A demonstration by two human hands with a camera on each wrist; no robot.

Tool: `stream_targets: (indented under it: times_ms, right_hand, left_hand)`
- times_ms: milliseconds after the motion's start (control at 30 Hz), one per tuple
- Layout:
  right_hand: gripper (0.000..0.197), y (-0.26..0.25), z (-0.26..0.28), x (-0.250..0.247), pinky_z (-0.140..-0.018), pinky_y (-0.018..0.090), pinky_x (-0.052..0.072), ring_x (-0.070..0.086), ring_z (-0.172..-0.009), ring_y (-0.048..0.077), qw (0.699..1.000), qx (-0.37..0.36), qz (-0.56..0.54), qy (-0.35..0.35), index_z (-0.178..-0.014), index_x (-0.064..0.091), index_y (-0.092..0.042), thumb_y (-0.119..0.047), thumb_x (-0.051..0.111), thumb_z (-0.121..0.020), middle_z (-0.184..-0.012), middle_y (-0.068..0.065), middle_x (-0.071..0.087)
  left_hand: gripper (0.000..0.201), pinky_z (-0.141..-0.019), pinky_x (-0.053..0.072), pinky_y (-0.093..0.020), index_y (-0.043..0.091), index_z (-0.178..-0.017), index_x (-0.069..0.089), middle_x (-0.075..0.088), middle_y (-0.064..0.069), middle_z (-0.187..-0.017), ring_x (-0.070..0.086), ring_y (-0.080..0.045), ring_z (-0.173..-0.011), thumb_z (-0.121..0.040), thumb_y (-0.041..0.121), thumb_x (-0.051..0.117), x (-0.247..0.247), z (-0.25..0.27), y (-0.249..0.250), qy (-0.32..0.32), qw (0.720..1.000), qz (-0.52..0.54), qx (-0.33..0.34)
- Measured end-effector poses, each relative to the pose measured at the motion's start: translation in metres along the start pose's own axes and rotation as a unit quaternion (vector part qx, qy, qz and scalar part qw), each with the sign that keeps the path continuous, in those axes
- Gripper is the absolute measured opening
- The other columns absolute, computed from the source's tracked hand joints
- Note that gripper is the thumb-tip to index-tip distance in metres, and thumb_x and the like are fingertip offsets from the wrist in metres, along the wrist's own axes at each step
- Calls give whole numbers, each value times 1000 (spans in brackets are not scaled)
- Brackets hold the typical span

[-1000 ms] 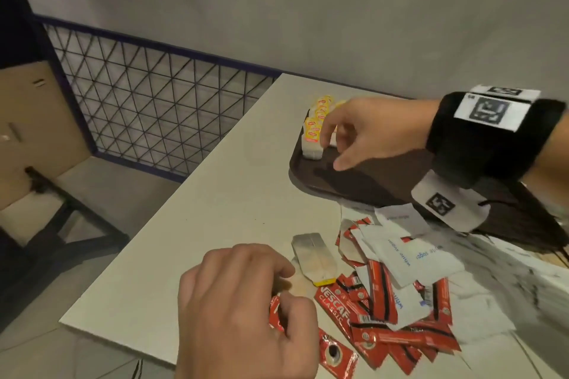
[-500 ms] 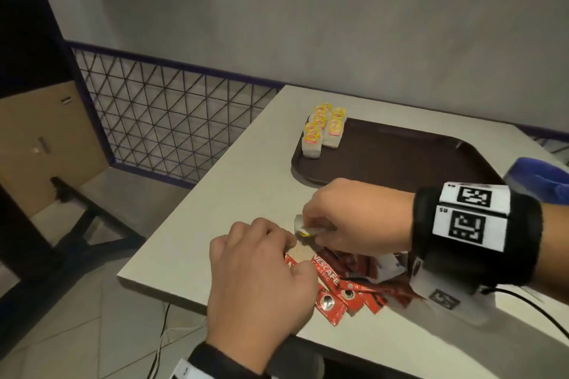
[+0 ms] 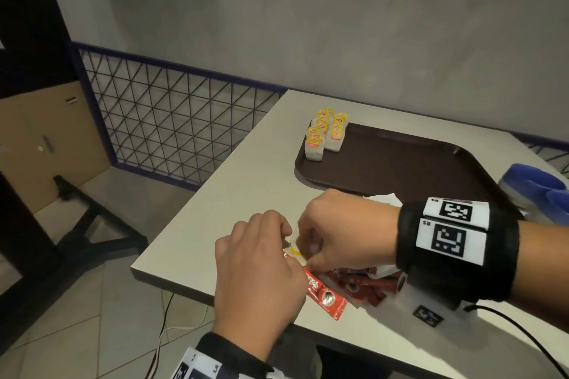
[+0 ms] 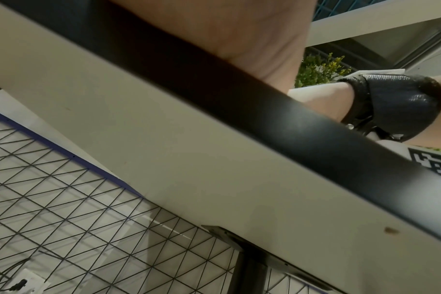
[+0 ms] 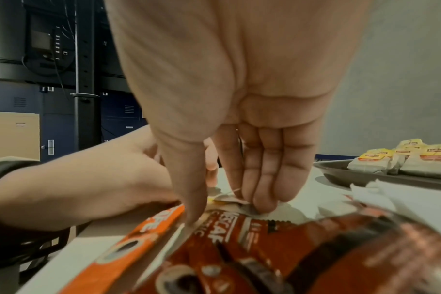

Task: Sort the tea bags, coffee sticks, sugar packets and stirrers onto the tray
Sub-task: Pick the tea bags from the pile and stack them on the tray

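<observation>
My left hand point(image 3: 261, 274), fingers curled, steadies the coffee sticks point(image 3: 326, 295); my right hand point(image 3: 341, 231) pinches a loose tea bag point(image 5: 229, 199). I should lift it cleanly toward the tea bags point(image 3: 326, 135) at twelve o'clock on the tray point(image 3: 400, 169).

Right hand point(image 3: 345, 231): bare as I see it, no glove or ring.
Right wrist band point(image 3: 455, 252): wide black fabric cuff carrying two white rectangular tags printed with black square codes, lettered R4 and R5.
Right wrist camera mount point(image 3: 428, 311): white block under the cuff with another black square code; a thin black cable point(image 3: 520, 332) runs off it.
Left hand point(image 3: 258, 280): bare.
Left cuff point(image 3: 221, 363): black, with white coded tags, probably matching; mostly cut off from my head view.
</observation>
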State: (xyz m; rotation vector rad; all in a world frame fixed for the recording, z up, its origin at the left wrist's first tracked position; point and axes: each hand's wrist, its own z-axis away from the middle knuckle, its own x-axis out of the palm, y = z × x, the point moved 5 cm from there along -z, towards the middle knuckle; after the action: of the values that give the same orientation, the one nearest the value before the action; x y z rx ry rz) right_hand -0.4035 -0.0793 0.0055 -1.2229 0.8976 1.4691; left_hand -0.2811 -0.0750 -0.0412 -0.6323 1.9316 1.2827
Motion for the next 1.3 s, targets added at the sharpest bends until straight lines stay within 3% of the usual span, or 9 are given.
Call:
stream_targets:
  times_ms: [133,267,633,700,833,933,1033,1133,1300]
  right_hand:
    - [38,-4,-3,1,-76,34,61,65,-76,10,1000,-2,18,-22,-96,75,-19,-52,79,-79,-92,-8,73]
    - [28,-10,-4,2,-67,44,59,60,-66,26,997,0,72,-5,-78,64,-13,-37,62,-92,-75,6,61]
    - [23,-4,-2,-2,-75,42,58,64,-80,28,991,2,136,-5,-100,69,-13,-16,46,-99,-92,7,64]
    - [23,6,1,-14,-71,41,59,66,-75,23,997,29,61,27,-93,71,-15,-25,51,-99,-85,5,68]
    - [17,30,8,-35,-65,18,56,70,-75,12,982,91,-157,58,-97,76,-19,-28,61,-99,-82,-2,74]
    - [12,36,15,-40,-69,30,59,70,-72,19,928,107,-358,20,-93,76,-12,-17,66,-97,-83,7,77]
    - [15,32,20,-39,-77,37,58,70,-80,21,892,93,-440,-40,-103,75,-3,-13,66,-97,-95,11,77]
    - [22,24,20,-33,-77,35,57,69,-78,20,868,83,-484,-69,-111,70,4,-12,64,-98,-94,10,75]
    - [20,14,14,-25,-74,32,59,68,-79,22,849,79,-516,-84,-114,68,6,-3,60,-99,-102,21,72]
  left_hand:
    - [28,-97,31,-26,40,-102,41,51,20,-103,45,-7,-103,-90,21,57,0,0,-3,15,1000,3,-8]
    - [24,-92,31,-28,39,-95,44,51,18,-96,45,-10,-97,-89,20,56,0,1,-2,17,1000,-7,0]
    - [25,-88,35,-30,39,-101,40,48,17,-100,42,-11,-96,-95,18,52,0,-2,0,44,997,-54,-11]
    - [25,-86,35,-32,39,-102,43,48,16,-100,42,-12,-96,-94,17,53,1,-3,-2,48,997,-57,-22]
    - [27,-83,38,-35,35,-105,54,53,13,-100,47,-15,-94,-89,13,58,3,-3,-6,74,996,-29,-30]
    - [23,-92,40,-31,38,-114,50,53,19,-113,48,-6,-106,-100,22,45,1,-3,-6,92,992,82,10]
    - [22,-92,46,-24,42,-120,54,58,25,-121,55,2,-112,-102,42,43,-3,-4,-10,51,957,285,-7]
    - [27,-81,51,-17,39,-115,66,70,22,-106,65,1,-102,-97,52,51,-4,-4,-9,-13,912,410,-6]
    - [13,-67,56,-22,26,-92,74,74,7,-81,69,-7,-76,-98,33,65,-4,-9,-15,-27,905,424,-17]
